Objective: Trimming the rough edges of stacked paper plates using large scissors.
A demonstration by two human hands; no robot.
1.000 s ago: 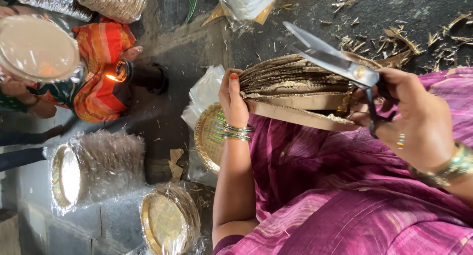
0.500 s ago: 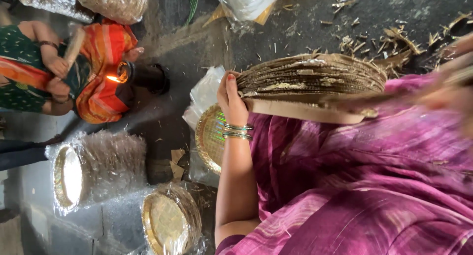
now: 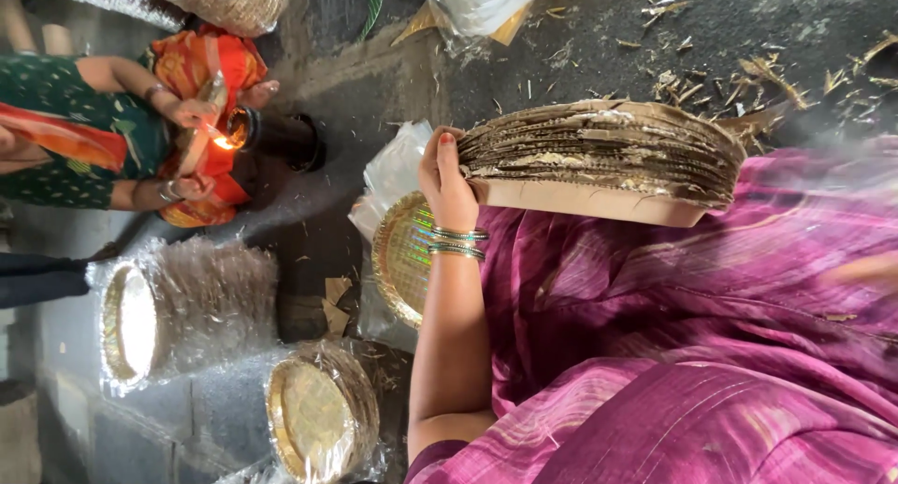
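Gripping a stack of pressed paper plates on the lap, the left hand clamps its edge; the right hand is only a blur, its state unclear. Squaring the rims would likely steady the stack.

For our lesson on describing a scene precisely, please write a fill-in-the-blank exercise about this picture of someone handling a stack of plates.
1. The left hand grips the edge of a stack of brown paper plates resting on the person's ____.
2. The wrist of that hand wears several ____.
3. The plate bundles on the floor are wrapped in clear ____.

Missing words: lap; bangles; plastic
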